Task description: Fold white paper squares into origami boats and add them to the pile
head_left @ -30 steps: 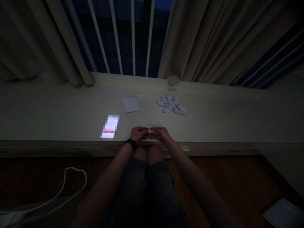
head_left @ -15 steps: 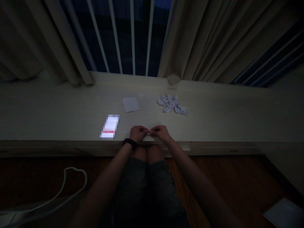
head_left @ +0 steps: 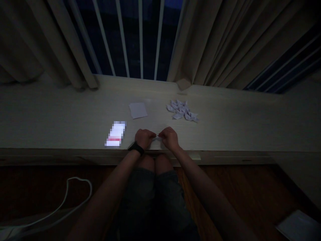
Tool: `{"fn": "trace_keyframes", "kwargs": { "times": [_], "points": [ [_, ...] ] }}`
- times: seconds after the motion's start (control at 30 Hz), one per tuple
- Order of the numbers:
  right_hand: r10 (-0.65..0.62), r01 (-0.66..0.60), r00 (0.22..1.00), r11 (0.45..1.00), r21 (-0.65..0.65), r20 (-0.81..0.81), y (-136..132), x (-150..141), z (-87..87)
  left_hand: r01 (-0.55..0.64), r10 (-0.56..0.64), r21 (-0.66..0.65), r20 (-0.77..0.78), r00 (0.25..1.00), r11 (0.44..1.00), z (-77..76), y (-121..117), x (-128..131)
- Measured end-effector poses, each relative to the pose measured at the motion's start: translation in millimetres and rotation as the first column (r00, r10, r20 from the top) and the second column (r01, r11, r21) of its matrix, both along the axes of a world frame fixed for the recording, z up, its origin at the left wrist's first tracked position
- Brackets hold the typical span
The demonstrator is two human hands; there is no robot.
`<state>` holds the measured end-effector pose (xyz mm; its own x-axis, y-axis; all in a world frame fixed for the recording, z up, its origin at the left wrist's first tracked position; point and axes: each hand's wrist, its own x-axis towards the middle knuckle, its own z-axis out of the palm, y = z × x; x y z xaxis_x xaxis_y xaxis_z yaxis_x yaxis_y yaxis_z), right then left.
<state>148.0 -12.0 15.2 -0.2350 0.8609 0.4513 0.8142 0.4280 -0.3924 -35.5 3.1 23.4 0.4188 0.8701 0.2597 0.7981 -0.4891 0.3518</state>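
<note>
Between my fingertips, near the front edge of the pale ledge [head_left: 225, 130], is a small folded piece of white paper [head_left: 157, 138]. My left hand [head_left: 144, 138], with a dark band on its wrist, pinches the paper from the left. From the right, my right hand [head_left: 170, 138] pinches it too. Most of the paper is covered by my fingers, so its exact shape is hidden. Beyond my hands to the right lies a heap of folded white paper pieces [head_left: 182, 109]. A small stack of square white paper sheets [head_left: 138, 110] rests further left.
A lit phone [head_left: 115, 134], its screen blurred, lies left of my hands. Curtains [head_left: 205, 43] and a barred window [head_left: 135, 40] stand behind the ledge. On the floor side are a white cable [head_left: 67, 190] at the left and a pale flat object [head_left: 299, 225] at the right.
Both hands have shifted slightly away from me, and their wrists have turned a little. The paper stays pinched between them, with less of it showing. The heap, stack and phone have not moved.
</note>
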Motion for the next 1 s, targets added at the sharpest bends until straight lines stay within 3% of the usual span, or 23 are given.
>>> {"fn": "trace_keyframes", "kwargs": {
  "times": [0.13,0.33,0.5,0.7,1.0],
  "points": [
    [0.058,-0.073,0.985,0.993,0.091,0.162,-7,3,-13.2,0.047,-0.037,0.158,-0.064,0.997,0.986,-16.6,1,4],
    [0.111,-0.118,0.963,0.993,0.014,0.245,-23,3,-24.5,0.116,-0.104,0.169,-0.079,0.991,0.979,-34.5,-18,9],
    [0.077,-0.076,0.965,0.997,-0.013,0.25,-36,-2,-26.8,0.116,-0.104,0.174,-0.078,0.992,0.978,-37.7,-36,14],
    [-0.028,0.027,0.973,1.0,0.009,0.229,-43,-5,-31.3,0.077,-0.063,0.174,-0.081,0.995,0.982,-34.8,-38,13],
    [-0.001,-0.022,0.975,0.995,0.1,0.22,-51,4,-48.1,0.063,-0.054,0.196,-0.05,0.997,0.979,-37.8,-47,8]
  ]
}}
